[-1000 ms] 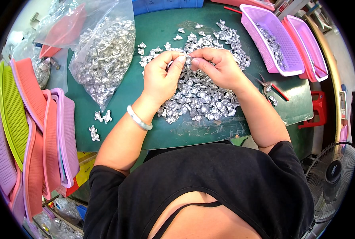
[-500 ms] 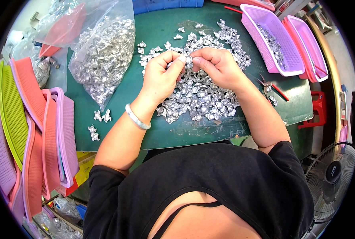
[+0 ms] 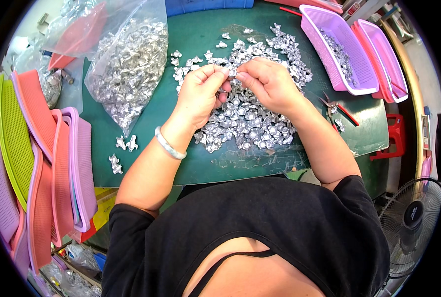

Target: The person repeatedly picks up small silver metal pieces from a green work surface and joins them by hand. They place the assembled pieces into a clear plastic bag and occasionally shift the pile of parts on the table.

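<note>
I've got left fingers (image 3: 218, 77) and right fingers (image 3: 251, 83) pinching a small silver metal piece (image 3: 232, 73), green tabletop (image 3: 200, 171) showing along its near edge.

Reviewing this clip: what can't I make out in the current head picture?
All in the head view:
Small metal part: mostly covered by the fingers of the left hand and right hand; too small for detail.
Metal pile: partly hidden behind both hands.
Blue crate: cut off by the top edge.
Clear bag: inner pieces hidden behind outer ones.
</note>
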Demonstrator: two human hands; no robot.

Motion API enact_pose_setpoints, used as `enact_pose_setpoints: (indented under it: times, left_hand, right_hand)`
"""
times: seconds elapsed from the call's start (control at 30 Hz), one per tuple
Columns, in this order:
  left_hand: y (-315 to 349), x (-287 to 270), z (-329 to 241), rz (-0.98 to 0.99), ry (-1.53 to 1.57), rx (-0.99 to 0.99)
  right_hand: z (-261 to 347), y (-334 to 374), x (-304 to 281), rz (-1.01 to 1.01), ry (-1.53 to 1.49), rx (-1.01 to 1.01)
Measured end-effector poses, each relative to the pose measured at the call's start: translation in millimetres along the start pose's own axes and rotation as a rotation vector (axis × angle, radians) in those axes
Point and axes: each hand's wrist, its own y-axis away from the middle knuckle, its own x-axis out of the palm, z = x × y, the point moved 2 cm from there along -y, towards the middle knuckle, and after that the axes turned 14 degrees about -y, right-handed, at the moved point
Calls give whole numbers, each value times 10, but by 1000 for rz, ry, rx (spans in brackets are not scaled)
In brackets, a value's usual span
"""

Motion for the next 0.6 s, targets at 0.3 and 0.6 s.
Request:
enact_pose_setpoints:
  times: [0.3,0.6]
  left_hand:
    - [-26,-18,28,-14,-5,13]
    - [-33,-37,-1,-17,-38,50]
  right_hand:
    - [-41,9,30,36,-51,130]
    - [-34,42,78,130,-516,519]
